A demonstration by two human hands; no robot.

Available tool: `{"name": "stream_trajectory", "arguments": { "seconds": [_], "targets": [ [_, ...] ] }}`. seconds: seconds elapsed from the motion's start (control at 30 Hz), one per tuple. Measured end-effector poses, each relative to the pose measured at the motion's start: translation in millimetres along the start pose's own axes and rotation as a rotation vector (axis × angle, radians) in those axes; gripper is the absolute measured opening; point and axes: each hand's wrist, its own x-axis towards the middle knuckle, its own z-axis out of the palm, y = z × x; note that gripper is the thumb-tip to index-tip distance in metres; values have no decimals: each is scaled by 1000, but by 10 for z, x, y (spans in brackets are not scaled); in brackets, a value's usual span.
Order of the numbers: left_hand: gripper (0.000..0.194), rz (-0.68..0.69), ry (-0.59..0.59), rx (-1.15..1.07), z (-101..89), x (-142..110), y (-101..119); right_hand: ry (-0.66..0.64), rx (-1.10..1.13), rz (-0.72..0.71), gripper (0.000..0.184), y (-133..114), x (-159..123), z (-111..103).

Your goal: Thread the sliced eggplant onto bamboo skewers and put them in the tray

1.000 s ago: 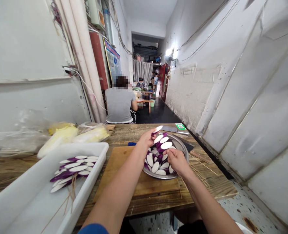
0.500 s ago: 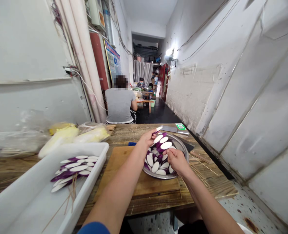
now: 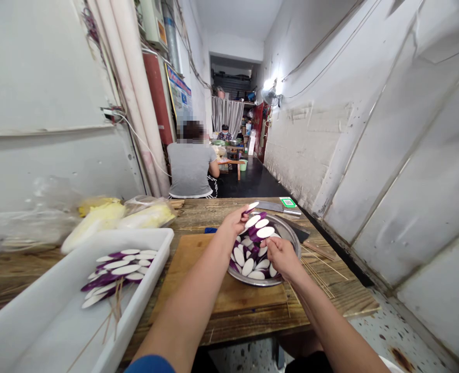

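My left hand (image 3: 235, 221) is closed at the far left rim of a metal bowl (image 3: 296, 254), with a purple-skinned, white-fleshed eggplant slice (image 3: 254, 205) at its fingertips. My right hand (image 3: 281, 254) is pinched over the bowl's right side, at the lower end of a row of eggplant slices (image 3: 266, 232) that looks like a skewer; the stick itself is hidden. Below both hands, loose eggplant slices (image 3: 248, 267) fill the bowl. The bowl rests partly on a wooden cutting board (image 3: 190, 269).
At left, a white tray (image 3: 152, 280) contains skewered eggplant slices (image 3: 124, 269). Bare bamboo skewers (image 3: 317, 274) lie right of the bowl. Beyond it are a cleaver (image 3: 268, 206) and a second dark blade (image 3: 297, 230). Plastic bags (image 3: 97, 220) sit back left. A person (image 3: 192, 166) sits beyond the table.
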Motion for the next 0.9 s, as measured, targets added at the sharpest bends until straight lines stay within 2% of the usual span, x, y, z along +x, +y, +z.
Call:
{"name": "stream_trajectory", "arguments": {
  "seconds": [0.73,0.9],
  "targets": [
    [14,6,-14,59,13,-15,-2,17,10,16,28,-32,-15,11],
    [12,-2,2,11,3,9,1,15,8,15,28,-31,-16,8]
  ]
}}
